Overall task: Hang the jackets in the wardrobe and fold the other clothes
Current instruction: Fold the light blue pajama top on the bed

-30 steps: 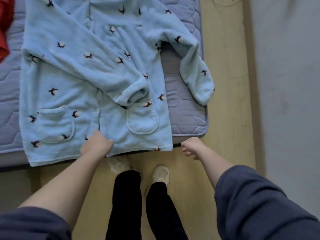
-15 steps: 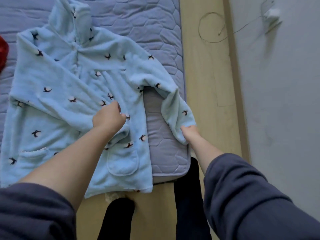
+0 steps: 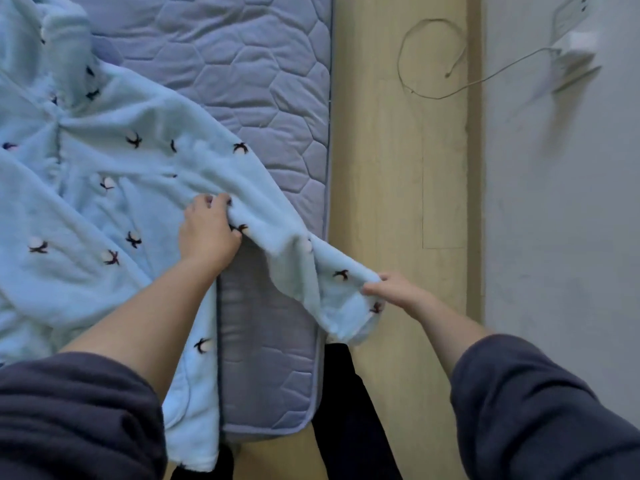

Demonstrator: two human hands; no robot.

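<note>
Light blue fleece robe (image 3: 104,202) is lying spread over the left and middle of the mattress (image 3: 242,64), with its right sleeve (image 3: 304,265) stretching off the mattress's right edge over the floor (image 3: 381,174). Left hand (image 3: 207,230) is bunching fabric at the sleeve's root, grip closed with fingers curled into the fleece. Right hand (image 3: 391,289) is pinching the cuff end, grip closed on a small fold between thumb and fingers. Step is looking like folding the sleeve in across the body.

Risks, judging from here:
- Fleece is looking thick and soft, and the right pinch is taking little cloth. It could be slipping out mid-swing, dropping the cuff onto the floor.
- Left hand is anchoring on bunched cloth. A pull could be dragging the whole robe rightwards and wrinkling the laid-out body instead of giving a clean crease.
- Near hem is hanging over the mattress's near edge, so extra tugging could be sliding the garment off.
- Thin cable (image 3: 433,95) is lying on the floor far right, well apart, so a snag is looking unlikely
</note>
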